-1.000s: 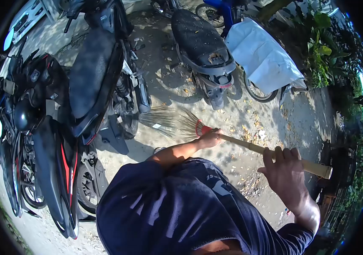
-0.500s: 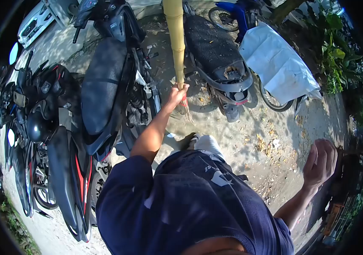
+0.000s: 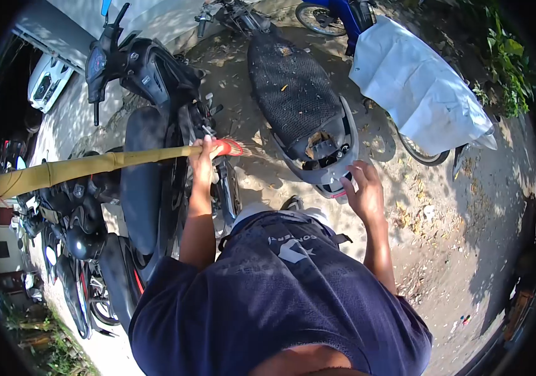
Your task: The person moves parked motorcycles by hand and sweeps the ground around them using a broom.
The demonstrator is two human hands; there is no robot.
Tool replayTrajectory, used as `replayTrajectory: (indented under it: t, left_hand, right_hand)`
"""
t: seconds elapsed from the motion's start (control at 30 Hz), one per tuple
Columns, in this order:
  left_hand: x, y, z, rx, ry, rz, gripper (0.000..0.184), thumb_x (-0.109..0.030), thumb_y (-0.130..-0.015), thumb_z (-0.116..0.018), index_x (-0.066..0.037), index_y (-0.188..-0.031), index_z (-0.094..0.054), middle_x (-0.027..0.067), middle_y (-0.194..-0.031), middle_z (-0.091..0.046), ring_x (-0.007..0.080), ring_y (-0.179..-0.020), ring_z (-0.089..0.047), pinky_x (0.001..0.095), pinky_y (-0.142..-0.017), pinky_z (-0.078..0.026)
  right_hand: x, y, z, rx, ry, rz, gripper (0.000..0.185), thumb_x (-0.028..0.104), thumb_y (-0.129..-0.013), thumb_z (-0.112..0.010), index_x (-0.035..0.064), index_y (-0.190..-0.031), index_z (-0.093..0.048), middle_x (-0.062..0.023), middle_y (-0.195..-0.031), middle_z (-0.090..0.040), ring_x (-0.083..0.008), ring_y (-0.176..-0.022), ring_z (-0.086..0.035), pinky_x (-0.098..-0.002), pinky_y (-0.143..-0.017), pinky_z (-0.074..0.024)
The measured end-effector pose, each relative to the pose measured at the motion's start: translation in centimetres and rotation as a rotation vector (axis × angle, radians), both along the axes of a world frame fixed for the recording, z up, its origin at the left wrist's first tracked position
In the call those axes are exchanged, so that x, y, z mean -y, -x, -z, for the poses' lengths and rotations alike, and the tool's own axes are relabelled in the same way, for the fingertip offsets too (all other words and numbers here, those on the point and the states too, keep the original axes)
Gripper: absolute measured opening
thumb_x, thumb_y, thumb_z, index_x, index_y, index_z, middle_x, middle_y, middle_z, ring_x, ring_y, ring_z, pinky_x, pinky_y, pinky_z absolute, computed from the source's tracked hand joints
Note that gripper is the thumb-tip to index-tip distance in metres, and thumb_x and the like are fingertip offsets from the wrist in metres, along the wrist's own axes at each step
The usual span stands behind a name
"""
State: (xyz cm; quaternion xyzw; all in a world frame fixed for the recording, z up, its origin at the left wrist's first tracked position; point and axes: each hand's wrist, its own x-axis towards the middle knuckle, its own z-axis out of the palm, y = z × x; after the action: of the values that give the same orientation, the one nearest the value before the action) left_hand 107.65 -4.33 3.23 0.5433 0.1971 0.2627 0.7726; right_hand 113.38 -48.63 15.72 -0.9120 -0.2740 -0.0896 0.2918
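Note:
My left hand (image 3: 202, 164) is closed around a broom with a long bamboo handle (image 3: 105, 162), close to its red-bound head (image 3: 229, 148). The handle runs out level to the left, across a black motorcycle seat (image 3: 139, 182). Thin bristles fan out toward the right, blurring into the ground behind. My right hand (image 3: 366, 195) is open with fingers bent and apart, holding nothing. It appears beside the tail of a dusty motorcycle with a mesh-covered seat (image 3: 296, 88); whether it touches the tail I cannot tell.
Several motorcycles stand close together on the left, with a black helmet (image 3: 85, 241) among them. A silver cover (image 3: 421, 88) drapes over a bike at the right. Dry leaves (image 3: 409, 219) litter the sunlit ground. A white car (image 3: 50, 81) is parked at far left.
The broom has swung from pointing away from me to lying level toward the left. My right hand has come in from the far right to the dusty motorcycle's tail, its fingers opening.

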Motion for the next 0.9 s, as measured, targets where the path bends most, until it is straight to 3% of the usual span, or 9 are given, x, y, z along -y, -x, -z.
replayTrajectory:
  t: [0.03,0.17,0.2,0.27,0.53,0.67,0.73,0.8,0.9]
  left_hand:
    - [1.0,-1.3,-2.0,-0.110,0.001,-0.099,0.025,-0.020,-0.096,-0.061,-0.003,-0.080,-0.052,0.0146,-0.093,-0.062,0.0223,-0.080,-0.066,0.0406,-0.075,-0.062]
    - [0.1,-5.4,-3.9,-0.057,-0.020,-0.024,0.020,-0.016,-0.095,-0.061,-0.002,-0.083,-0.051,0.0139,-0.090,-0.061,0.0236,-0.079,-0.066,0.0403,-0.073,-0.063]
    - [-0.1,-6.5,-4.6,0.012,-0.035,0.010,0.021,-0.016,-0.094,-0.063,-0.002,-0.085,-0.051,0.0140,-0.088,-0.060,0.0244,-0.081,-0.066,0.0415,-0.071,-0.063]
    - [-2.7,-9.7,-3.8,-0.140,-0.032,-0.031,0.022,-0.018,-0.093,-0.065,-0.003,-0.084,-0.051,0.0131,-0.085,-0.060,0.0242,-0.084,-0.065,0.0428,-0.070,-0.063]
    - [-7.0,-20.1,-5.0,-0.123,-0.120,0.107,0.024,-0.020,-0.094,-0.063,-0.005,-0.080,-0.050,0.0101,-0.080,-0.059,0.0223,-0.085,-0.065,0.0454,-0.071,-0.062]
    - [-12.4,-26.3,-1.6,-0.228,-0.061,0.222,0.024,-0.017,-0.093,-0.064,-0.005,-0.079,-0.048,0.0128,-0.086,-0.060,0.0247,-0.083,-0.066,0.0464,-0.071,-0.062]
    - [-15.1,-30.1,1.2,-0.334,-0.013,0.183,0.023,-0.014,-0.093,-0.064,-0.006,-0.078,-0.047,0.0101,-0.085,-0.058,0.0220,-0.082,-0.065,0.0450,-0.074,-0.062]
    - [-17.6,-32.0,3.9,-0.289,0.045,0.282,0.023,-0.012,-0.092,-0.064,-0.007,-0.078,-0.047,0.0086,-0.085,-0.058,0.0206,-0.085,-0.064,0.0437,-0.076,-0.061]
    - [-19.4,-33.9,5.4,-0.332,0.072,0.279,0.022,-0.011,-0.092,-0.064,-0.007,-0.079,-0.047,0.0076,-0.085,-0.058,0.0188,-0.088,-0.063,0.0422,-0.077,-0.060]
  right_hand:
    - [-0.9,-1.2,0.6,0.001,0.014,-0.019,0.032,0.017,-0.079,-0.074,0.0033,-0.107,-0.064,-0.0164,-0.115,-0.061,-0.0359,-0.103,-0.060,-0.0439,-0.087,-0.0492]
    - [-4.2,-5.1,2.8,-0.072,-0.119,-0.135,0.038,0.018,-0.080,-0.073,0.0007,-0.113,-0.064,-0.0198,-0.119,-0.061,-0.0384,-0.108,-0.059,-0.0426,-0.092,-0.0485]
    - [-5.1,-5.7,3.6,-0.203,-0.220,-0.133,0.036,0.018,-0.081,-0.073,0.0004,-0.111,-0.064,-0.0197,-0.118,-0.062,-0.0375,-0.108,-0.060,-0.0417,-0.093,-0.0486]
    - [-6.9,-7.0,4.5,-0.170,-0.216,-0.149,0.034,0.017,-0.082,-0.072,0.0007,-0.111,-0.064,-0.0184,-0.118,-0.062,-0.0369,-0.107,-0.060,-0.0417,-0.093,-0.0486]
    - [-14.2,-11.8,6.8,-0.285,-0.346,-0.137,0.037,0.022,-0.088,-0.067,0.0028,-0.119,-0.062,-0.0170,-0.125,-0.059,-0.0359,-0.115,-0.057,-0.0415,-0.099,-0.0458]
    - [-20.3,-15.0,9.0,-0.527,-0.427,-0.197,0.040,0.026,-0.090,-0.064,0.0044,-0.123,-0.060,-0.0172,-0.128,-0.057,-0.0350,-0.119,-0.055,-0.0416,-0.101,-0.0442]
    - [-24.9,-16.8,10.7,-0.629,-0.378,-0.233,0.042,0.026,-0.089,-0.065,0.0036,-0.125,-0.058,-0.0174,-0.129,-0.057,-0.0355,-0.118,-0.056,-0.0422,-0.101,-0.0438]
    - [-29.2,-18.4,11.4,-0.873,-0.363,-0.289,0.048,0.035,-0.092,-0.063,0.0070,-0.130,-0.056,-0.0194,-0.135,-0.053,-0.0372,-0.125,-0.051,-0.0433,-0.105,-0.0404]
    - [-32.5,-21.8,16.1,-0.887,-0.111,-0.398,0.052,0.032,-0.092,-0.063,0.0055,-0.135,-0.051,-0.0192,-0.138,-0.051,-0.0360,-0.127,-0.050,-0.0410,-0.106,-0.0395]
